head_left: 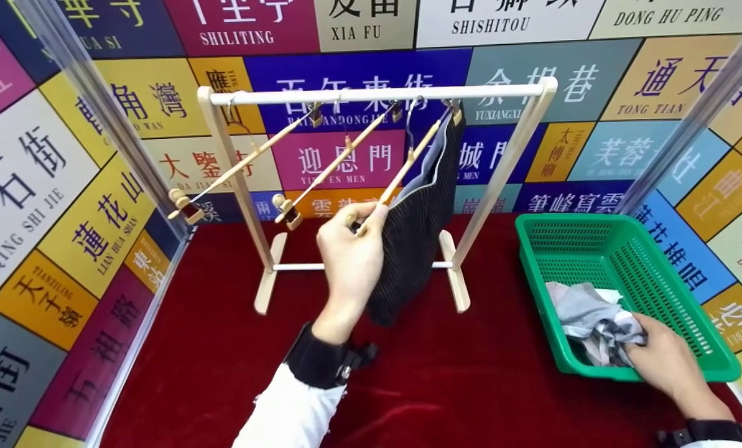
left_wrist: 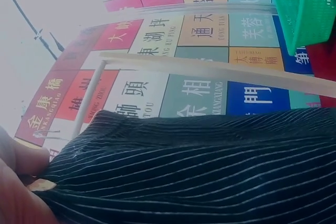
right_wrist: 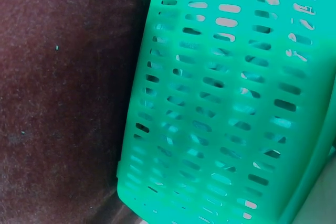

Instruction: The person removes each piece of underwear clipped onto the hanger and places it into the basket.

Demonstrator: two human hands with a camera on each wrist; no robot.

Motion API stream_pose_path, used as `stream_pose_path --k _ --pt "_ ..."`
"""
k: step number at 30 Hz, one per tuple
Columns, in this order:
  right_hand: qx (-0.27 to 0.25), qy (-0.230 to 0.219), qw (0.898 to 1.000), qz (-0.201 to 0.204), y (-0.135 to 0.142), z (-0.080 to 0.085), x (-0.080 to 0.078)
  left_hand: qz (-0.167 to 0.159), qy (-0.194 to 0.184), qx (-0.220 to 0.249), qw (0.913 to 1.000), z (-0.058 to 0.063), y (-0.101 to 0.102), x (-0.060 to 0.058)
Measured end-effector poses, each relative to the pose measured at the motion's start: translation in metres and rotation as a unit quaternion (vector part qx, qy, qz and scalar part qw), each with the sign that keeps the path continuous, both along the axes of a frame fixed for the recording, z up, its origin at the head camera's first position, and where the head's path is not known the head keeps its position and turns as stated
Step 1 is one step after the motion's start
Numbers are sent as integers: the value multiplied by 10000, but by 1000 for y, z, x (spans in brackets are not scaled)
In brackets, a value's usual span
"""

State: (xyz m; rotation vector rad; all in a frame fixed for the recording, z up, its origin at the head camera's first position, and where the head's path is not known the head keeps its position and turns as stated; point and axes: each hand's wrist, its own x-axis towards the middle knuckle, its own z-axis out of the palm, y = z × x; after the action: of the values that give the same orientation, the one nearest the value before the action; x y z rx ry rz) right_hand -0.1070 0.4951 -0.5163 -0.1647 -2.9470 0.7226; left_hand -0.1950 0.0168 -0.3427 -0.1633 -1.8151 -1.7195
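Observation:
In the head view my left hand (head_left: 352, 249) grips the near end of a wooden clip hanger (head_left: 408, 160). Black pinstriped cloth (head_left: 417, 230) with a lighter lining hangs from that hanger. The left wrist view shows the thumb and a finger pinching at the corner of the striped cloth (left_wrist: 199, 166), a bit of wood between them. Inside the green basket (head_left: 535, 280), my right hand (head_left: 669, 358) grips a crumpled grey cloth (head_left: 585, 311); its fingertips are partly hidden in the folds. In the right wrist view the basket's slotted wall (right_wrist: 210, 98) hides the hand.
A wooden rack (head_left: 371, 94) with a white top bar stands on the dark red cloth (head_left: 445, 373). Two bare clip hangers, a left one (head_left: 246, 163) and a middle one (head_left: 339, 160), hang from it. Lettered panels (head_left: 346, 158) close off the back and sides.

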Motion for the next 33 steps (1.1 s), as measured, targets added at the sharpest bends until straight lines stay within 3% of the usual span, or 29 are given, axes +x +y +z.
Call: stream_pose_path --k 6,16,33 --pt "-16 -31 10000 55 0 -1 1 -172 -287 89 9994 -9 -6 5" --pt "144 91 9997 194 -2 -1 3 -454 -344 7 9984 -17 -20 21" --pt "260 -238 9984 447 -2 1 2 -772 -77 -705 9945 -35 -54 45"
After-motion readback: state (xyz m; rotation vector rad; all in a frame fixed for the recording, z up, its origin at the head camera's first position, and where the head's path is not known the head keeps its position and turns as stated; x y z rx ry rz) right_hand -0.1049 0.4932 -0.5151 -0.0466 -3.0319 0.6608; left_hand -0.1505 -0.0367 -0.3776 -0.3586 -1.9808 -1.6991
